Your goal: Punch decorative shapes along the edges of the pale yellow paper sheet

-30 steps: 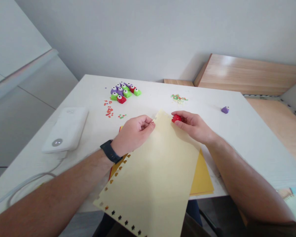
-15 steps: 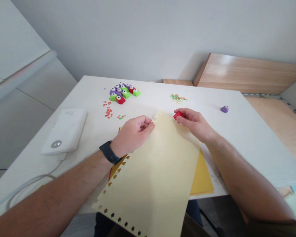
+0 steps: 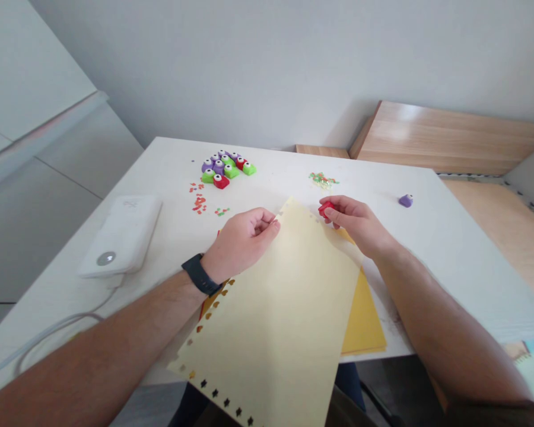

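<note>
A large cream sheet of paper (image 3: 276, 296) slants across the table's front edge, with small shaped holes punched along its left and lower edges. My left hand (image 3: 244, 240), with a dark watch band at the wrist, pinches the sheet's upper left edge. Between the thumb and fingers of my right hand (image 3: 353, 219) is a small red paper punch (image 3: 326, 209), just off the sheet's upper right edge. Under the cream sheet lies yellow paper (image 3: 364, 320).
Several purple, green and red punches with eye-like tops (image 3: 226, 168) cluster at the back left. A purple punch (image 3: 406, 200) stands alone at right. Paper bits (image 3: 199, 203) lie at left, more green and orange confetti (image 3: 323, 179) at the back. A white power bank (image 3: 122, 237) trails a cable.
My right hand has drawn the red punch slightly right, away from the sheet's edge. My left hand keeps its pinch on the paper. The view has shifted a little.
</note>
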`<action>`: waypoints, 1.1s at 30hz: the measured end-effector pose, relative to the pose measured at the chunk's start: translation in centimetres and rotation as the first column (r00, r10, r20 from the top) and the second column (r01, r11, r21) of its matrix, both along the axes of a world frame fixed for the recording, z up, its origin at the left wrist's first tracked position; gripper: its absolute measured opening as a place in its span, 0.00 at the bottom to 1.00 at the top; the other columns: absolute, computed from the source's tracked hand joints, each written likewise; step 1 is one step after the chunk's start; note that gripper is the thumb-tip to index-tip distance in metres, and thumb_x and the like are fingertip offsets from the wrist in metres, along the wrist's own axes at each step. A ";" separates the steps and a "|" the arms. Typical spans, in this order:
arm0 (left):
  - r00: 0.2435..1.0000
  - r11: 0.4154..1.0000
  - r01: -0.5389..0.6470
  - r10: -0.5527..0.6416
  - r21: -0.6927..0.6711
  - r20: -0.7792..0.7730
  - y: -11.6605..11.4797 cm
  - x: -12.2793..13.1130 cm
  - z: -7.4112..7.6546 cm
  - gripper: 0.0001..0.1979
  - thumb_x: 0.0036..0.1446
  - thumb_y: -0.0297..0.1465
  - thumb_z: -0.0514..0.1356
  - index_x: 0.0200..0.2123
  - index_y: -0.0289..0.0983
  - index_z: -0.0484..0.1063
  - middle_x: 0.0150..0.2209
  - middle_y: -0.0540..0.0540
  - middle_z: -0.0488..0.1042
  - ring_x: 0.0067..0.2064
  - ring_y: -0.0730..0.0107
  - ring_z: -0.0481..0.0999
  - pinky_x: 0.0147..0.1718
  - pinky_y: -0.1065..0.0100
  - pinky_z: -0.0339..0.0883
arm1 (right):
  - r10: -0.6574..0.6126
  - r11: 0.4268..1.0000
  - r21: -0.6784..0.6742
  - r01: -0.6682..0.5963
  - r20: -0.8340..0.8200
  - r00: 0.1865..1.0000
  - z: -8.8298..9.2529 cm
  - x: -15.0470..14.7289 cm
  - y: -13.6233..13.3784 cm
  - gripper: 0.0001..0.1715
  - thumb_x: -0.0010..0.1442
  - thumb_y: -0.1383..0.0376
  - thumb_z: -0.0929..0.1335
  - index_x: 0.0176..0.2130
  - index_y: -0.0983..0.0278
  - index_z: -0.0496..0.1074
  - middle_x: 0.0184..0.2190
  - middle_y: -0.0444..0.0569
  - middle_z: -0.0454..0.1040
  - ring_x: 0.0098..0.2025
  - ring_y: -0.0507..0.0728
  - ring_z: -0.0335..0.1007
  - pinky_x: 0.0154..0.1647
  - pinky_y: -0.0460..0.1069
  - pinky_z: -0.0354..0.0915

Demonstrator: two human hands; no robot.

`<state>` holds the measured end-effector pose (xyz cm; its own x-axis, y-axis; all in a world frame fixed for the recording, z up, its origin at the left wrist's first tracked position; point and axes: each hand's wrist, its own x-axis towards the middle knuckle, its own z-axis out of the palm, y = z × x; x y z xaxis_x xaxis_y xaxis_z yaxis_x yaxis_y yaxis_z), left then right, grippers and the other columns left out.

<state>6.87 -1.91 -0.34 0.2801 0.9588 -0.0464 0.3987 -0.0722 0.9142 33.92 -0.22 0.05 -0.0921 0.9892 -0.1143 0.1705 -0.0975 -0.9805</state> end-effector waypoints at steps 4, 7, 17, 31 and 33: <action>1.000 1.000 0.002 -0.002 0.019 0.006 0.1 -0.1 -0.2 0.16 0.66 0.45 0.62 0.40 0.38 0.77 0.36 0.46 0.82 0.33 0.66 0.77 0.31 0.68 0.66 | 0.027 1.000 -0.012 -0.026 0.012 1.000 -0.1 0.3 0.0 0.26 0.56 0.49 0.78 0.48 0.61 0.78 0.38 0.47 0.77 0.37 0.55 0.67 0.37 0.51 0.60; 1.000 1.000 0.003 -0.004 0.029 0.014 0.1 -0.2 -0.4 0.16 0.67 0.45 0.61 0.41 0.38 0.77 0.36 0.46 0.83 0.34 0.65 0.78 0.32 0.68 0.66 | 0.055 0.998 -0.022 -0.055 0.020 0.998 -0.1 0.6 0.0 0.25 0.58 0.50 0.78 0.49 0.61 0.78 0.41 0.48 0.78 0.38 0.55 0.68 0.37 0.51 0.61; 1.000 1.000 -0.011 0.010 0.023 0.022 0.2 -0.1 -0.4 0.15 0.66 0.44 0.62 0.41 0.37 0.77 0.35 0.46 0.82 0.32 0.67 0.76 0.30 0.68 0.64 | 0.094 0.995 -0.020 -0.093 0.031 0.995 0.2 0.8 -0.2 0.25 0.58 0.50 0.78 0.50 0.61 0.79 0.42 0.49 0.80 0.40 0.56 0.71 0.40 0.52 0.65; 0.999 0.999 -0.022 0.020 0.037 0.045 0.3 -0.3 -0.5 0.16 0.67 0.45 0.61 0.41 0.37 0.76 0.36 0.46 0.82 0.33 0.66 0.77 0.31 0.68 0.66 | 0.074 0.997 0.008 -0.075 0.085 0.994 0.0 1.0 -0.1 0.28 0.57 0.48 0.78 0.50 0.61 0.79 0.41 0.49 0.79 0.39 0.56 0.70 0.38 0.52 0.64; 0.999 0.999 -0.019 0.017 0.041 0.041 0.3 -0.3 -0.5 0.16 0.67 0.45 0.61 0.40 0.37 0.76 0.35 0.46 0.82 0.33 0.66 0.77 0.31 0.68 0.66 | 0.090 0.996 -0.012 -0.089 0.089 0.992 0.1 1.0 -0.2 0.28 0.57 0.48 0.78 0.50 0.61 0.79 0.42 0.49 0.79 0.39 0.56 0.70 0.39 0.52 0.64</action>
<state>6.53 -1.61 -0.87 0.2634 0.9647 0.0046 0.3633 -0.1036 0.9259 34.91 -0.38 0.18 -0.1692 0.9764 -0.1341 0.2658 -0.0858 -0.9602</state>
